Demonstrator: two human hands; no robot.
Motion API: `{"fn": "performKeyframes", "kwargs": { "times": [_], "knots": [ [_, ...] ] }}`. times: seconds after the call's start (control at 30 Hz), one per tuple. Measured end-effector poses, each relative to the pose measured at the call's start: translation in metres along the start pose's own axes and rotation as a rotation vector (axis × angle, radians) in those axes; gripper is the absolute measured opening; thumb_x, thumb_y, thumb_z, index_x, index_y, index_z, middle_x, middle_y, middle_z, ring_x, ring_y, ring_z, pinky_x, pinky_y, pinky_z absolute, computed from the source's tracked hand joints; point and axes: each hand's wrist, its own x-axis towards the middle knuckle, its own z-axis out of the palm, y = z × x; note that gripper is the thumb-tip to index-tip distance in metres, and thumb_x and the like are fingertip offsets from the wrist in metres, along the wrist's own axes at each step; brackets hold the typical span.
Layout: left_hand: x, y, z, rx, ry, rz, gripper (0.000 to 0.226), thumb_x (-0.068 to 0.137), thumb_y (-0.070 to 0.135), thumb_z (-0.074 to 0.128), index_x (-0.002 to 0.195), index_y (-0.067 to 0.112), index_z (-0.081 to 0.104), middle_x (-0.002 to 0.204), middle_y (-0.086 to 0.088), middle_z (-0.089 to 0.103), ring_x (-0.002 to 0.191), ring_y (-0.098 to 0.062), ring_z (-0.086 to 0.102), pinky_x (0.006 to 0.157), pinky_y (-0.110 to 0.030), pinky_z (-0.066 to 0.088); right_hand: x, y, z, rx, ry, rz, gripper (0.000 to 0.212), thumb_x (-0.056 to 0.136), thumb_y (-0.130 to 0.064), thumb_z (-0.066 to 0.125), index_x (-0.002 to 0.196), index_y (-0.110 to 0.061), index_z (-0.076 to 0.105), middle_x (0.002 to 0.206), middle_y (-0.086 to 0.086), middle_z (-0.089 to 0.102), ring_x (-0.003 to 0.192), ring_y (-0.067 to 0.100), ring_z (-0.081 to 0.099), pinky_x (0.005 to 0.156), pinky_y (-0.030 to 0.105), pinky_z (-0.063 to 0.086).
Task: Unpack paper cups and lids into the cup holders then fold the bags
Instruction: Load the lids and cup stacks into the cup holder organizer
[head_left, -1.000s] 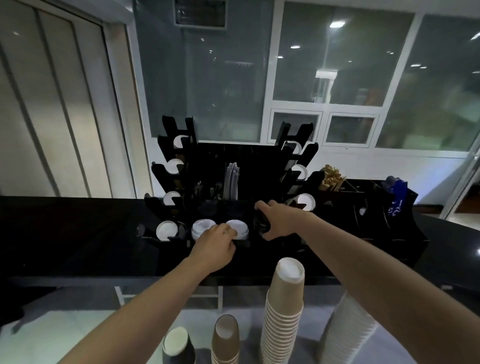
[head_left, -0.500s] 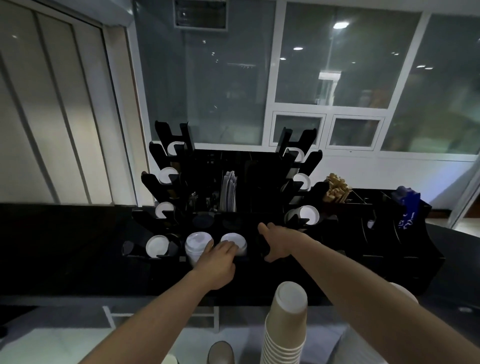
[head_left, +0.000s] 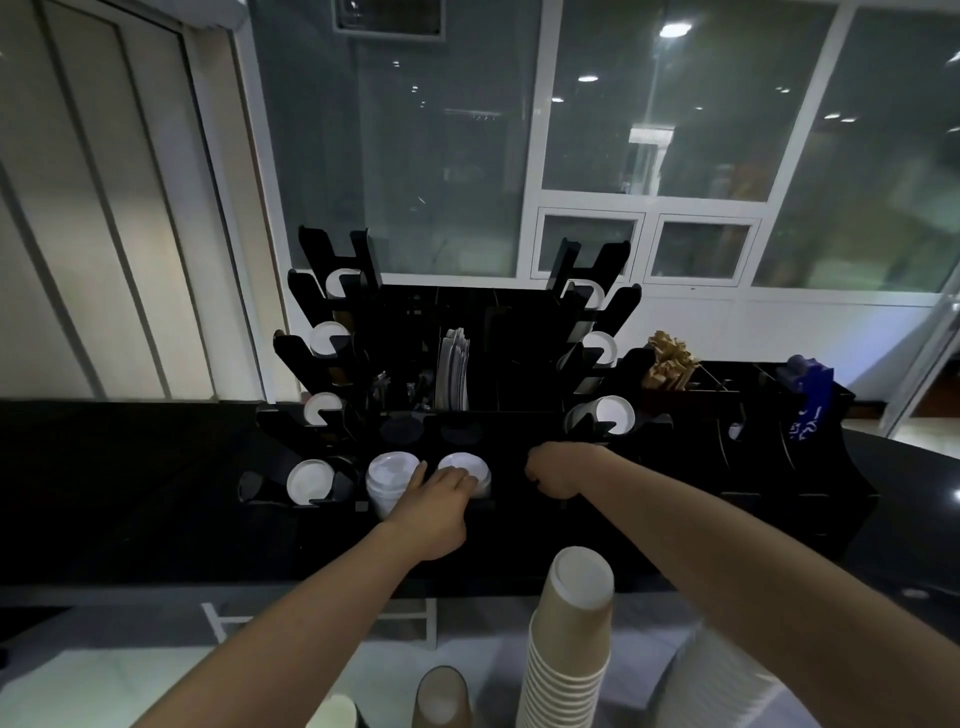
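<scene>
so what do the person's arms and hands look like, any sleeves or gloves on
Both arms are bare from the bottom edge of the picture up to the wrist: no sleeves show. The left hand and right hand wear no gloves. No watch, bracelet or ring can be seen, though the dim light hides fine detail.

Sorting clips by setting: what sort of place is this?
Likely a café or office drinks station: a black cup holder stocked with lids, stacked paper cups, and brown packets.
</scene>
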Motion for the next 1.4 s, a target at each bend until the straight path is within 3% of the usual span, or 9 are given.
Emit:
{"fn": "performKeyframes", "kwargs": {
  "times": [0.2, 0.4, 0.5, 0.73, 0.83, 0.97, 1.13, 1.27, 1.4],
  "knots": [
    [-0.006, 0.006, -0.020, -0.035, 0.114, 0.035, 0.056, 0.087, 0.012, 0.050, 0.143, 0.016, 0.048, 0.147, -0.001, 0.046, 0.139, -0.023, 0.038, 0.125, -0.046, 0.011, -0.038, 0.004, -0.029, 0.080, 0.136, -0.023, 0.040, 0.098, -0.002, 0.043, 0.134, -0.008, 0.060, 0.130, 0.013, 0.060, 0.113, 0.030, 0.060, 0.080, 0.027, 0.043],
    [-0.009, 0.020, -0.029, -0.049, 0.255, 0.176, 0.037, 0.087, 0.017, 0.049, 0.120, 0.016, 0.064, 0.126, 0.000, 0.061, 0.121, -0.023, 0.054, 0.111, -0.043, 0.036, -0.076, 0.016, -0.036, 0.266, 0.319, 0.004, 0.032, 0.097, -0.006, 0.043, 0.119, -0.015, 0.064, 0.119, 0.007, 0.063, 0.100, 0.024, 0.057, 0.081, 0.029, 0.043],
    [-0.003, 0.029, -0.026, -0.029, 0.215, 0.198, 0.046, 0.093, 0.022, 0.050, 0.138, 0.014, 0.059, 0.142, 0.000, 0.056, 0.132, -0.022, 0.049, 0.115, -0.040, 0.031, -0.103, 0.016, -0.026, 0.354, 0.399, 0.033, 0.027, 0.100, -0.009, 0.044, 0.115, -0.014, 0.066, 0.107, 0.006, 0.065, 0.095, 0.025, 0.058, 0.083, 0.035, 0.048],
    [0.033, 0.060, -0.020, 0.118, -0.032, 0.278, 0.055, 0.096, 0.037, 0.051, 0.147, 0.016, 0.043, 0.151, -0.001, 0.043, 0.145, -0.020, 0.033, 0.124, -0.051, 0.007, -0.179, 0.005, 0.026, 0.486, 0.584, 0.059, 0.034, 0.103, -0.010, 0.043, 0.128, -0.016, 0.065, 0.132, -0.002, 0.062, 0.119, 0.017, 0.058, 0.099, 0.033, 0.049],
    [0.045, 0.065, -0.016, 0.280, -0.065, 0.305, 0.080, 0.093, 0.057, 0.053, 0.156, 0.013, 0.028, 0.158, -0.006, 0.035, 0.147, -0.023, 0.031, 0.124, -0.056, -0.001, -0.199, 0.004, 0.050, 0.493, 0.642, 0.060, 0.032, 0.100, -0.006, 0.046, 0.124, -0.013, 0.066, 0.128, 0.001, 0.064, 0.114, 0.020, 0.061, 0.095, 0.036, 0.051],
    [0.060, 0.060, -0.011, 0.465, -0.144, 0.306, 0.098, 0.086, 0.074, 0.048, 0.158, 0.013, 0.024, 0.151, -0.008, 0.044, 0.138, -0.026, 0.043, 0.121, -0.060, -0.009, -0.209, 0.006, 0.076, 0.488, 0.685, 0.078, 0.028, 0.099, -0.004, 0.048, 0.116, -0.011, 0.069, 0.124, 0.001, 0.066, 0.110, 0.020, 0.063, 0.090, 0.037, 0.053],
    [0.068, 0.057, -0.013, 0.458, -0.155, 0.283, 0.092, 0.086, 0.076, 0.043, 0.153, 0.015, 0.034, 0.150, -0.006, 0.047, 0.138, -0.024, 0.044, 0.120, -0.061, -0.012, -0.210, 0.010, 0.096, 0.530, 0.722, 0.111, 0.027, 0.100, -0.007, 0.050, 0.118, -0.011, 0.070, 0.122, 0.001, 0.067, 0.109, 0.019, 0.064, 0.088, 0.036, 0.054],
    [0.069, 0.057, -0.014, 0.449, -0.189, 0.250, 0.099, 0.083, 0.075, 0.049, 0.158, 0.019, 0.020, 0.162, -0.004, 0.031, 0.146, -0.026, 0.032, 0.119, -0.062, -0.013, -0.209, 0.009, 0.102, 0.553, 0.748, 0.122, 0.027, 0.100, -0.009, 0.052, 0.121, -0.010, 0.069, 0.120, 0.002, 0.068, 0.108, 0.019, 0.063, 0.086, 0.029, 0.050],
    [0.076, 0.065, -0.010, 0.453, -0.201, 0.230, 0.103, 0.081, 0.076, 0.052, 0.158, 0.016, 0.020, 0.157, -0.006, 0.037, 0.142, -0.027, 0.040, 0.118, -0.063, -0.014, -0.209, 0.014, 0.104, 0.550, 0.779, 0.106, 0.025, 0.098, -0.007, 0.054, 0.118, -0.008, 0.070, 0.114, 0.003, 0.068, 0.102, 0.020, 0.063, 0.082, 0.026, 0.049]
  ]
}}
